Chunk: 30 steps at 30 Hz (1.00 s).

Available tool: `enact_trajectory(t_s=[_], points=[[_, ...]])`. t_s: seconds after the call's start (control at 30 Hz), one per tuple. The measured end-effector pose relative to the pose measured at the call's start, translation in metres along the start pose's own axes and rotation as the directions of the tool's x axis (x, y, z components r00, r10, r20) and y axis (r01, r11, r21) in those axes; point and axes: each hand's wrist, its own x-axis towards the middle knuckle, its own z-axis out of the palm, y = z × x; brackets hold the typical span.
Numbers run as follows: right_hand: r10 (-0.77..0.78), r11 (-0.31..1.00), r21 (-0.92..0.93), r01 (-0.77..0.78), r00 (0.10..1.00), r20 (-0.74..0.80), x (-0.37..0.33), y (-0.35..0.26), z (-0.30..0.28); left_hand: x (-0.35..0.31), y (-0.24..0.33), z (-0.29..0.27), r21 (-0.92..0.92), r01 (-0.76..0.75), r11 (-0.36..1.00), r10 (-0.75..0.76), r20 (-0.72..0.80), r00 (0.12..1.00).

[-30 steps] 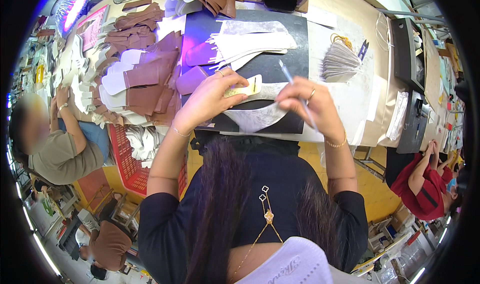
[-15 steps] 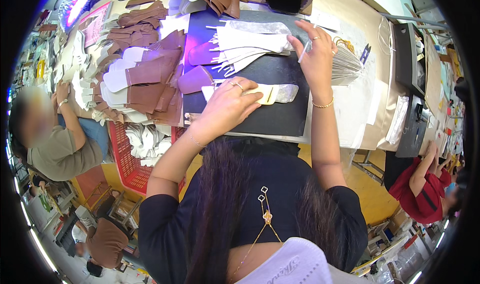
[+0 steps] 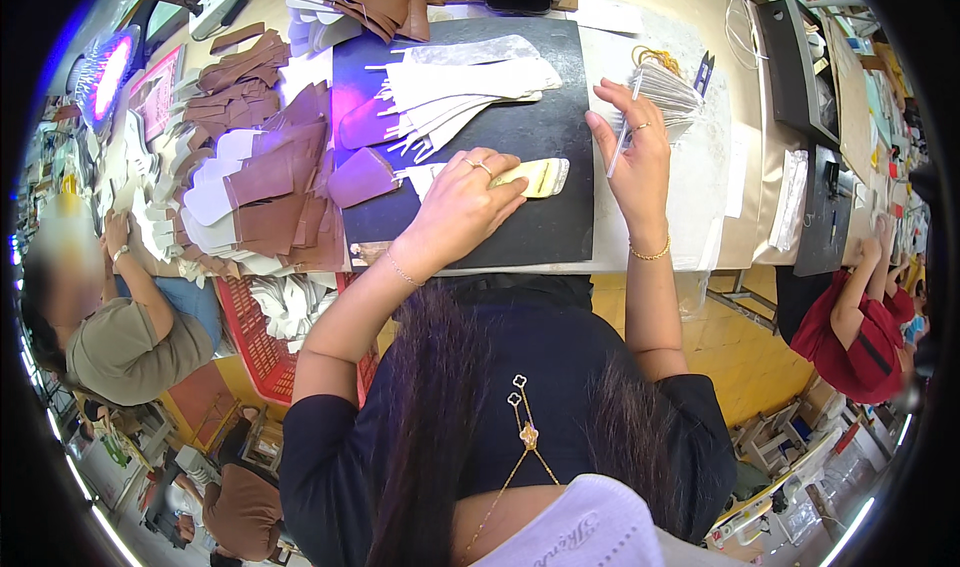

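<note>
My left hand (image 3: 468,205) presses down on a yellow template (image 3: 543,178) with its fingers close together, their tips resting on it. Underneath the template a pale strip (image 3: 420,177) shows at both ends, lying on a black board (image 3: 550,237). My right hand (image 3: 640,157) is raised just past the board's right edge, pinching a thin white pen (image 3: 621,139) that points down toward me. Farther back on the board, several white pieces with narrow tabs (image 3: 465,87) overlap in a fan. A brown flap (image 3: 365,177) lies left of my left hand.
Stacks of brown and white cut pieces (image 3: 265,182) crowd the left side. A fanned bundle of pale pieces (image 3: 660,97) lies right of the board, near a dark thread snipper (image 3: 704,75). Below the table edge stands a red basket (image 3: 262,352). A co-worker (image 3: 135,317) sits at left.
My right hand has moved nearer to me and off the board's far right corner, away from the white pieces. The yellow template now reaches closer to the strip's right end. The view has shifted.
</note>
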Motion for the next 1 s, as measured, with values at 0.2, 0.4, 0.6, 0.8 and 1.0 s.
enact_trajectory(t_s=[0.2,0.4,0.6,0.8,1.0], points=[[0.034,0.984,0.174,-0.029,0.999,-0.027,-0.003,-0.014,-0.005,-0.001,-0.001,0.003,0.015,-0.010,1.000,0.011,-0.018,1.000],[0.005,0.914,0.374,-0.159,0.925,0.380,-0.019,-0.017,-0.009,-0.001,0.001,0.005,0.057,-0.025,0.998,0.027,-0.038,0.999],[-0.182,0.964,0.251,0.087,0.906,0.383,-0.025,-0.014,0.003,-0.002,0.002,0.007,0.076,-0.016,0.997,0.019,-0.040,0.999],[-0.236,0.972,0.089,0.218,0.913,0.332,-0.017,-0.017,0.007,-0.003,0.002,0.006,0.092,-0.021,0.996,0.022,-0.011,1.000],[-0.079,0.992,0.112,0.063,0.986,0.145,-0.014,-0.013,0.000,-0.003,0.002,-0.003,0.032,0.019,0.999,-0.019,-0.010,1.000]])
